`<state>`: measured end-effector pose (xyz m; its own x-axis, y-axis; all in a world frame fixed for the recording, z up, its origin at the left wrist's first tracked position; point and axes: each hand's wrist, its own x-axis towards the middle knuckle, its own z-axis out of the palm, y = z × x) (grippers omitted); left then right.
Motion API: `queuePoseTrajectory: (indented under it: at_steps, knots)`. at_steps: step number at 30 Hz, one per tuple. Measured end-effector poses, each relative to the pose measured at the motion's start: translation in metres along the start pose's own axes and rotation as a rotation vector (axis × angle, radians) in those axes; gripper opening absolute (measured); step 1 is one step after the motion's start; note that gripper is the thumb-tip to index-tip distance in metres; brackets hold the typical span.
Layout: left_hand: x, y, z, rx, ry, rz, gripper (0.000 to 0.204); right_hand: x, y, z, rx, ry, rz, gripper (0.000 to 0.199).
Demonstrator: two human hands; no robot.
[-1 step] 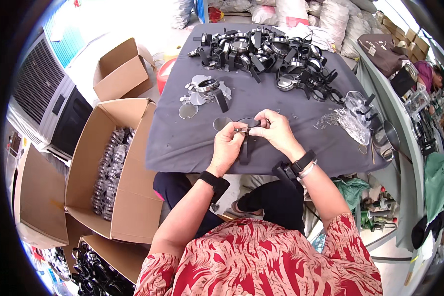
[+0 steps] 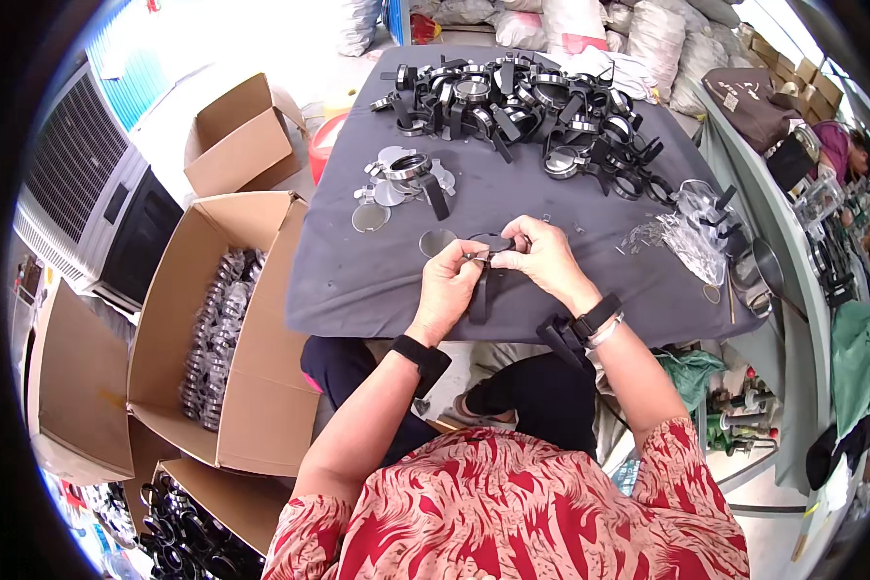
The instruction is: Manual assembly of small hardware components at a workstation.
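Observation:
Near the front edge of the grey-covered table (image 2: 358,290), both of my hands are closed on one black ring-shaped piece with a handle (image 2: 479,302), which points down toward me. My left hand (image 2: 447,285) pinches its near left side, with a small thin bit showing at the fingertips. My right hand (image 2: 547,256) grips the ring's right side, and its fingers hide much of it. A round grey disc (image 2: 437,243) lies just beyond my left hand. Further left, a metal-rimmed ring with a black handle (image 2: 411,168) rests on several loose discs (image 2: 370,217).
A heap of black-handled rings (image 2: 512,106) covers the table's far side. At right lie a clear plastic bag (image 2: 691,246) of small thin parts and a round dark pan-like object (image 2: 768,266). Open cardboard boxes (image 2: 271,338) stand left, one holding wrapped pieces. Sacks (image 2: 657,43) are piled behind.

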<state>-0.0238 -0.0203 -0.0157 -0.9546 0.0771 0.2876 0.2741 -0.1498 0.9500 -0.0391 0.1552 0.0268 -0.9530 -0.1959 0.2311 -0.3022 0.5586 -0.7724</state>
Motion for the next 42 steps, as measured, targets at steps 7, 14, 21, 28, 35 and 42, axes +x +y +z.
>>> queuePoseTrajectory:
  at_steps: [7, 14, 21, 28, 35, 42]
  knots:
    - [0.003, 0.005, -0.013, -0.127, -0.144, -0.189, 0.015, 0.001, -0.009, -0.006, -0.443, 0.023, -0.334, 0.050]
    - [0.002, 0.020, -0.009, -0.092, -0.166, -0.347, 0.018, -0.001, -0.018, -0.008, -0.381, 0.047, -0.176, 0.054]
    - [0.008, 0.026, -0.016, -0.197, -0.177, -0.454, 0.017, 0.008, -0.017, -0.004, -0.292, -0.030, 0.058, 0.062]
    - [0.006, 0.011, -0.006, 0.012, 0.095, -0.369, 0.017, -0.014, -0.028, -0.022, -0.461, 0.091, -0.068, 0.019]
    - [0.013, 0.019, -0.010, 0.006, 0.075, -0.380, 0.010, -0.036, -0.054, -0.039, -0.616, 0.168, -0.522, 0.013]
    - [0.015, 0.017, -0.021, -0.054, 0.003, -0.364, 0.007, -0.037, -0.074, -0.043, -0.785, 0.041, -0.649, 0.014]
